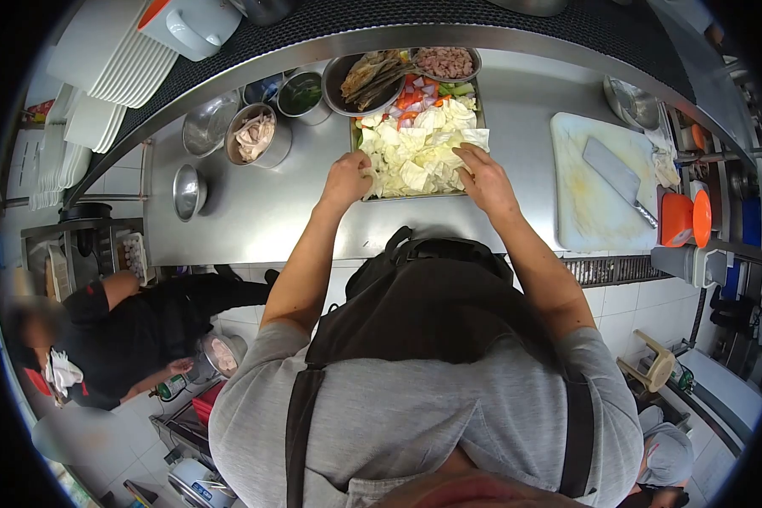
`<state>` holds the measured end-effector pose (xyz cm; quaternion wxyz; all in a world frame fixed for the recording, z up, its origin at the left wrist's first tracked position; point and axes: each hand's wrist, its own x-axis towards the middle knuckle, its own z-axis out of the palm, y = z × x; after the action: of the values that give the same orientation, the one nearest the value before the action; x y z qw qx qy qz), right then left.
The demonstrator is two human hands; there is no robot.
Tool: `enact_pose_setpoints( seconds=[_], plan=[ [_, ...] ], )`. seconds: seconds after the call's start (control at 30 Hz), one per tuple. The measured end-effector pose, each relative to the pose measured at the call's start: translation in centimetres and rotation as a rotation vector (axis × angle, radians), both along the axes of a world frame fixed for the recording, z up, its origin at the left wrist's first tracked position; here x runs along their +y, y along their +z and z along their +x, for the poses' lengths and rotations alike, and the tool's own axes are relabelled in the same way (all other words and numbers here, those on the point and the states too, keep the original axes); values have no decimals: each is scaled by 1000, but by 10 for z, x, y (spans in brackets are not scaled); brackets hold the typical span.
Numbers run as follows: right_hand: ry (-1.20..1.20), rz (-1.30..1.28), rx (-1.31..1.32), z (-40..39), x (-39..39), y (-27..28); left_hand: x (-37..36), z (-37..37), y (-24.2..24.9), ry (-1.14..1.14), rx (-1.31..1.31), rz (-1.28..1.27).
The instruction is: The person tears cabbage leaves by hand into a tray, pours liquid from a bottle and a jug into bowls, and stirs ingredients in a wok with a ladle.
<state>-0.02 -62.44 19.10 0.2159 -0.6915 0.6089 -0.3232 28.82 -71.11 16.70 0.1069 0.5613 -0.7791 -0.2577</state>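
Chopped pale cabbage (419, 157) lies heaped in a rectangular metal tray (415, 197), with red and orange pepper and purple onion pieces (413, 100) showing at its far end. My left hand (347, 180) is at the heap's left edge, fingers curled in; what they hold, if anything, is hidden. At the right edge, my right hand (487, 180) has its fingers apart and touches the cabbage leaves. Behind the tray stand a bowl of dried fish (372, 80) and a bowl of chopped pinkish meat (445, 63).
A cleaver (615, 176) lies on a white cutting board (571, 212) at right. Left of the tray stand a pot of pale meat pieces (258, 140), a dark-green-filled pot (301, 93) and metal bowls (190, 193). A shelf (449, 32) overhangs the counter. Another person (144, 330) is at left.
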Motion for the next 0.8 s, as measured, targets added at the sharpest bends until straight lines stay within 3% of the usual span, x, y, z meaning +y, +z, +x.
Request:
enact_pose_setpoints(
  seconds=[0.07, 0.13, 0.2, 0.3, 0.37, 0.53, 0.6, 0.63, 0.7, 0.73, 0.8],
  plan=[
    [-35, -39, -33, -1, 2, 5, -3, -2, 11, 44, 98, 64],
    [-43, -61, -40, -2, 2, 10, -6, -3, 21, 226, 311, 38],
    [-47, -84, -48, -2, 3, 10, -14, -2, 26, 217, 347, 1],
    [-24, -123, -48, -4, 6, 9, -20, -9, 38, 122, 244, -16],
    [29, 16, 41, -1, 13, 11, -27, -16, 31, 29, 94, -200],
    [111, 60, 300, 4, 24, -19, -40, -67, 9, -145, 77, -225],
    [150, 135, 365, 1, 27, -34, -41, -83, -16, -300, 205, -514],
    [146, 133, 366, 1, 27, -33, -38, -87, -15, -303, 207, -517],
    [162, 124, 360, 0, 28, -30, -22, -91, -7, -265, 99, -220],
    [149, 122, 357, -2, 27, -30, -18, -89, -2, -278, 98, -223],
    [170, 94, 357, -3, 27, -32, -11, -79, 10, -244, 2, 2]
  ],
)
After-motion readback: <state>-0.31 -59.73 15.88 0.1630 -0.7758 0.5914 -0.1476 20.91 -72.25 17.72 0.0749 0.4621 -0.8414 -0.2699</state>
